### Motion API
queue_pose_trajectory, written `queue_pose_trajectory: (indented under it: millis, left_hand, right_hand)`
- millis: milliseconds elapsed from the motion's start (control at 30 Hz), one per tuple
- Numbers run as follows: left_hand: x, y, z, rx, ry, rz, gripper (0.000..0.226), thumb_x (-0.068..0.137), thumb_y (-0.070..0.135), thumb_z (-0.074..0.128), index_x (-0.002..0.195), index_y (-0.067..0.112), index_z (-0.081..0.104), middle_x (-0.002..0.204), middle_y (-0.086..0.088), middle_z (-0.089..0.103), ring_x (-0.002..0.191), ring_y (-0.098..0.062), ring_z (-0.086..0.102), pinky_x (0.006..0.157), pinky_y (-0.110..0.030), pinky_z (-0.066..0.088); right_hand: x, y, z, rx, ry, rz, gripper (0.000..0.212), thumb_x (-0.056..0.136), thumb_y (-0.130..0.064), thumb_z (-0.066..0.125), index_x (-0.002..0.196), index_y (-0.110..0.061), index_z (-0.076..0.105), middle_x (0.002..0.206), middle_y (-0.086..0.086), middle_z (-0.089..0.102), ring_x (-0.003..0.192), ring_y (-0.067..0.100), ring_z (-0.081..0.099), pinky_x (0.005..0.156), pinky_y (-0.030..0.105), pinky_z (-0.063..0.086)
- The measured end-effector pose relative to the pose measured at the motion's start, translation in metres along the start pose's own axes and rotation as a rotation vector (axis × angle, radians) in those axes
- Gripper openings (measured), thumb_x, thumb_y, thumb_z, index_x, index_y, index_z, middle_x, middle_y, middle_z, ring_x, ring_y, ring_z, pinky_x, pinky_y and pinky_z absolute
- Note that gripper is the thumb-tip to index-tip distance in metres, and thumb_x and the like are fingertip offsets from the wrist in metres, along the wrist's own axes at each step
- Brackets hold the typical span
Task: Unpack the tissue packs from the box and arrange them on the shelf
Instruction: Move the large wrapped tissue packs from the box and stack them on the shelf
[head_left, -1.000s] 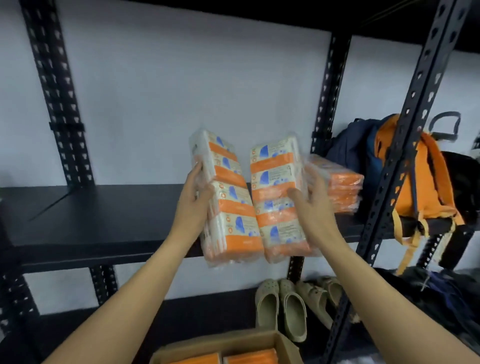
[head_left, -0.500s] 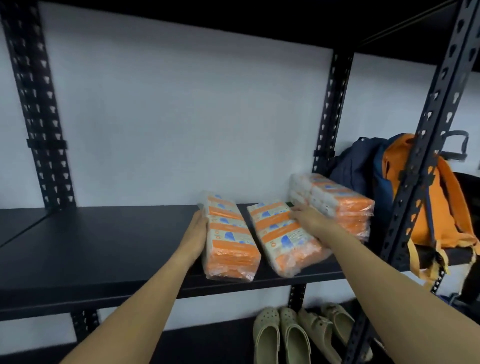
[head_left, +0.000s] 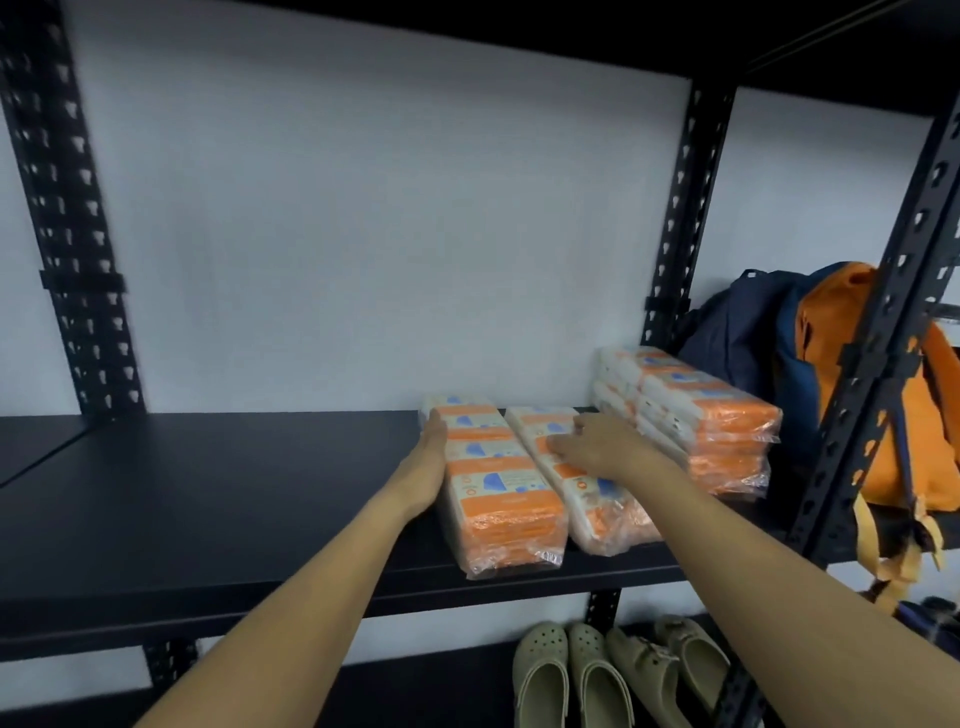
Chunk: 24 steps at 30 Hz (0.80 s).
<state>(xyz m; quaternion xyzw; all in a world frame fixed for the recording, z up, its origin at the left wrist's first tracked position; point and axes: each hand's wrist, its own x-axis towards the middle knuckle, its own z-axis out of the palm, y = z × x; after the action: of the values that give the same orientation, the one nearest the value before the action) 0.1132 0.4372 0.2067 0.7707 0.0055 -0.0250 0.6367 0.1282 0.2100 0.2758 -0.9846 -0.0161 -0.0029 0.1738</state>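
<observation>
Two orange-and-white tissue packs lie flat side by side on the black shelf. My left hand presses flat against the left side of the left pack. On top of the right pack rests my right hand, fingers spread and nearly straight. A stack of more tissue packs sits just to the right, against the wall. The box is out of view.
A blue and orange backpack hangs at the shelf's right end behind a black upright post. Two pairs of beige clogs stand below. Another shelf board runs overhead.
Both packs went from held upright in the air down onto the shelf, then slid back toward the wall. My hands shifted from gripping them to lying against them.
</observation>
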Motion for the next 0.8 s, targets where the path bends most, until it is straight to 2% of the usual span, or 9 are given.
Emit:
queue_pose_trajectory:
  millis: [67, 133, 233, 333, 467, 533, 667, 800]
  left_hand:
    - [-0.007, 0.005, -0.012, 0.091, 0.125, 0.034, 0.068, 0.091, 0.078, 0.013, 0.142, 0.046, 0.044, 0.142, 0.007, 0.054, 0.134, -0.018, 0.049, 0.117, -0.039, 0.027]
    - [-0.01, 0.002, -0.03, 0.334, 0.264, 0.055, 0.058, 0.101, 0.061, 0.012, 0.154, 0.041, 0.02, 0.159, 0.005, 0.029, 0.149, -0.021, 0.024, 0.121, -0.042, 0.014]
    - [-0.008, -0.017, -0.061, 0.806, 0.371, -0.037, 0.058, 0.103, 0.048, 0.013, 0.158, 0.029, 0.008, 0.165, -0.007, 0.014, 0.152, -0.025, 0.009, 0.122, -0.049, 0.003]
    - [-0.013, -0.035, -0.075, 1.032, 0.353, -0.156, 0.058, 0.103, 0.04, 0.016, 0.158, 0.024, 0.011, 0.165, -0.013, 0.006, 0.152, -0.029, 0.002, 0.122, -0.05, 0.001]
    - [-0.018, -0.042, -0.073, 1.083, 0.387, -0.088, 0.056, 0.102, 0.035, 0.019, 0.156, 0.023, 0.023, 0.164, -0.014, 0.01, 0.152, -0.028, 0.002, 0.123, -0.047, 0.001]
    - [-0.019, -0.04, -0.072, 1.088, 0.389, -0.095, 0.056, 0.102, 0.035, 0.019, 0.156, 0.023, 0.023, 0.165, -0.015, 0.009, 0.152, -0.029, 0.002, 0.123, -0.047, 0.001]
    - [-0.022, -0.04, -0.072, 1.088, 0.383, -0.094, 0.056, 0.102, 0.034, 0.018, 0.156, 0.021, 0.023, 0.164, -0.016, 0.008, 0.152, -0.03, 0.002, 0.123, -0.047, 0.0]
    - [-0.021, -0.041, -0.072, 1.092, 0.386, -0.088, 0.056, 0.102, 0.034, 0.018, 0.155, 0.02, 0.024, 0.164, -0.018, 0.01, 0.152, -0.032, 0.003, 0.123, -0.049, 0.001]
  right_hand:
    - [0.0, -0.01, -0.001, -0.076, 0.068, -0.021, 0.066, 0.093, -0.053, 0.045, 0.15, -0.02, 0.037, 0.149, 0.009, 0.043, 0.125, 0.031, 0.051, 0.103, 0.043, 0.044]
    - [-0.003, -0.029, 0.0, -0.115, 0.162, -0.093, 0.062, 0.095, -0.051, 0.043, 0.15, -0.023, 0.037, 0.151, 0.01, 0.039, 0.135, 0.036, 0.04, 0.107, 0.045, 0.038]
    - [-0.007, -0.065, 0.007, -0.072, 0.175, -0.22, 0.064, 0.093, -0.053, 0.046, 0.149, -0.023, 0.038, 0.146, 0.01, 0.044, 0.131, 0.033, 0.045, 0.101, 0.043, 0.042]
    - [-0.003, -0.098, 0.024, -0.107, 0.079, -0.209, 0.074, 0.089, -0.063, 0.047, 0.149, -0.022, 0.036, 0.142, 0.013, 0.046, 0.125, 0.036, 0.05, 0.097, 0.043, 0.045]
    - [0.003, -0.127, 0.045, -0.206, 0.038, -0.047, 0.098, 0.066, -0.081, 0.048, 0.145, -0.025, 0.034, 0.126, 0.011, 0.054, 0.113, 0.038, 0.055, 0.088, 0.048, 0.052]
    - [0.007, -0.135, 0.052, -0.195, 0.014, -0.007, 0.106, 0.057, -0.083, 0.049, 0.145, -0.027, 0.034, 0.123, 0.01, 0.057, 0.11, 0.038, 0.057, 0.086, 0.051, 0.053]
    - [0.01, -0.138, 0.057, -0.247, 0.031, 0.007, 0.08, 0.066, -0.063, 0.055, 0.135, -0.023, 0.047, 0.116, 0.01, 0.057, 0.104, 0.036, 0.056, 0.08, 0.046, 0.054]
    - [0.012, -0.134, 0.058, -0.251, 0.044, 0.016, 0.073, 0.071, -0.063, 0.053, 0.133, -0.025, 0.049, 0.128, 0.012, 0.047, 0.117, 0.038, 0.048, 0.095, 0.052, 0.047]
